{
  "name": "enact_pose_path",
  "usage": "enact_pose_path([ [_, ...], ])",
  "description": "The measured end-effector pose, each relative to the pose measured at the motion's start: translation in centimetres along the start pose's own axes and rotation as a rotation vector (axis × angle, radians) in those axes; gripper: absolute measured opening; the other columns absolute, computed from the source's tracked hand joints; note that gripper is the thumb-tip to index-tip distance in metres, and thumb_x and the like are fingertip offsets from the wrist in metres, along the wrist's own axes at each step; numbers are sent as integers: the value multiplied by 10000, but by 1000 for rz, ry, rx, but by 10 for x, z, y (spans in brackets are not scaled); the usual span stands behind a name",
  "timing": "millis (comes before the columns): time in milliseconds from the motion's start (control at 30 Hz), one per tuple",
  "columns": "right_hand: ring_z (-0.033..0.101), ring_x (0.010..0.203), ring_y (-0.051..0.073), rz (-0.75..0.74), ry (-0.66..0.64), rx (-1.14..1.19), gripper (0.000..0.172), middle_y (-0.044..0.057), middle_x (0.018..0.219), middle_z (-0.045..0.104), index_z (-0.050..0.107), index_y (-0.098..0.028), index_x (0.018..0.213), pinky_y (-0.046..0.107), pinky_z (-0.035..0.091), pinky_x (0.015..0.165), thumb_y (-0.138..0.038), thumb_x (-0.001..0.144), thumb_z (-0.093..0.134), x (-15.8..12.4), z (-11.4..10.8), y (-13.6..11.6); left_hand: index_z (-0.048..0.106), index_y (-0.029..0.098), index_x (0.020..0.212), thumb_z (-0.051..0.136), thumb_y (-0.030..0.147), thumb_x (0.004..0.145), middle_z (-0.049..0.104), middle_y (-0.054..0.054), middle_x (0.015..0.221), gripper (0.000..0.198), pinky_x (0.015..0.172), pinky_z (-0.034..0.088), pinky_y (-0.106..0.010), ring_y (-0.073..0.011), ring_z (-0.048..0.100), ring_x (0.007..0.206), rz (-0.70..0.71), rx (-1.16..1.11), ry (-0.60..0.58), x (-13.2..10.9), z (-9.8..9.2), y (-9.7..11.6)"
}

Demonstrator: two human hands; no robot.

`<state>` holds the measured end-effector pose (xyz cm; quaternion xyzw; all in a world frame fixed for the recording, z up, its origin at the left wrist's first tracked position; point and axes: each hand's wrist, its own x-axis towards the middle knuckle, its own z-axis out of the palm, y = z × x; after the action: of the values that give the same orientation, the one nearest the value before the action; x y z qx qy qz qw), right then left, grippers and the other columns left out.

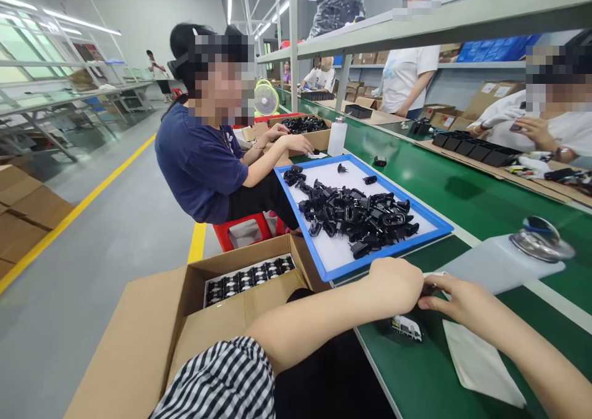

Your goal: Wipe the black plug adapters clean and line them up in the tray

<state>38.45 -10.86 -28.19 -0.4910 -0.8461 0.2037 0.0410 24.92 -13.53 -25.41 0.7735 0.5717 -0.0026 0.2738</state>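
My left hand [398,286] is bent in at the wrist and looks closed, its fingers turned out of sight. Against it, my right hand [457,298] pinches a small dark piece [427,289], seemingly a black plug adapter mostly hidden between the hands. A bit of white cloth [437,275] shows by the right fingers. Just below the hands, a black plug adapter with a white face [407,328] lies on the green table [416,382]. Near my right forearm is a folded white cloth [483,363]. Beyond my left hand, a blue-rimmed tray [326,274] holds a heap of black plug adapters [351,212].
A white dispenser bottle with a metal top [494,258] stands beyond my right hand. To my left is an open carton [194,289] with packed black pieces. A co-worker in a dark blue shirt [198,160] sits past the tray. A shelf [462,21] overhangs the table.
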Motion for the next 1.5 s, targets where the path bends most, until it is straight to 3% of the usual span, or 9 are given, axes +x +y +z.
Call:
enact_pose_path([
  [133, 569, 711, 229, 28, -20, -11, 276, 26, 780, 627, 600, -236, 728, 308, 456, 616, -413, 553, 481, -6, -6, -12, 584, 125, 865, 537, 334, 665, 589, -110, 882, 292, 623, 451, -301, -234, 535, 819, 89, 162, 30, -13, 5, -20],
  [233, 561, 753, 224, 10, -43, -21, 316, 36, 826, 616, 590, -218, 785, 307, 450, 651, -431, 596, 453, -9, -2, -19, 588, 158, 860, 547, 276, 653, 575, -74, 950, 242, 722, 428, -303, -228, 500, 904, 80, 190, 234, -34, 1, -51],
  [400, 540, 828, 226, -12, -67, -77, 409, 58, 961, 570, 550, -203, 938, 319, 446, 679, -467, 683, 370, -12, 8, -28, 559, 174, 913, 453, 270, 716, 577, -54, 958, 244, 770, 397, -296, -200, 502, 903, -346, 31, 677, -58, -18, -117],
  [567, 502, 925, 239, 8, 36, -55, 532, 76, 1086, 503, 445, -200, 1108, 338, 432, 738, -518, 688, 373, -24, 2, -26, 576, 187, 802, 420, 303, 728, 607, -25, 808, 208, 668, 417, -268, -183, 546, 779, -434, -63, 679, -44, -17, -142],
  [800, 544, 795, 217, -3, 428, -12, 435, 75, 913, 563, 493, -212, 1041, 323, 452, 636, -484, 736, 346, -48, -5, -35, 518, 192, 604, 426, 223, 639, 578, -22, 677, 103, 579, 377, -262, -180, 529, 667, -413, -164, 819, -31, -14, -137],
  [1000, 543, 745, 169, -159, 462, 68, 318, 60, 874, 562, 498, -201, 1007, 273, 452, 613, -367, 762, 383, -55, 9, -60, 398, 182, 543, 392, 190, 610, 441, 31, 517, 67, 505, 343, -212, -105, 450, 518, -186, -376, 963, -49, -14, -97],
  [1133, 514, 827, 152, -266, 425, 158, 456, 68, 1098, 465, 355, -183, 1151, 249, 452, 648, -322, 730, 458, -52, 11, -81, 387, 178, 572, 391, 163, 619, 409, 49, 537, 49, 470, 335, -175, -65, 409, 473, 110, -497, 926, -64, 0, -40],
  [1267, 512, 812, 154, -218, 503, 154, 292, 27, 965, 547, 465, -205, 1002, 260, 432, 669, -202, 710, 457, -55, 6, -90, 422, 169, 590, 414, 166, 659, 431, 32, 611, 70, 511, 349, -176, -64, 421, 532, 248, -430, 906, -72, 16, -5],
  [1500, 516, 756, 175, -44, 436, 382, 129, 45, 860, 546, 506, -189, 743, 318, 420, 656, -288, 662, 495, -59, 15, -51, 516, 176, 808, 526, 329, 639, 544, 7, 772, 228, 566, 387, -206, -97, 503, 633, 152, -449, 550, -75, 42, -34],
])
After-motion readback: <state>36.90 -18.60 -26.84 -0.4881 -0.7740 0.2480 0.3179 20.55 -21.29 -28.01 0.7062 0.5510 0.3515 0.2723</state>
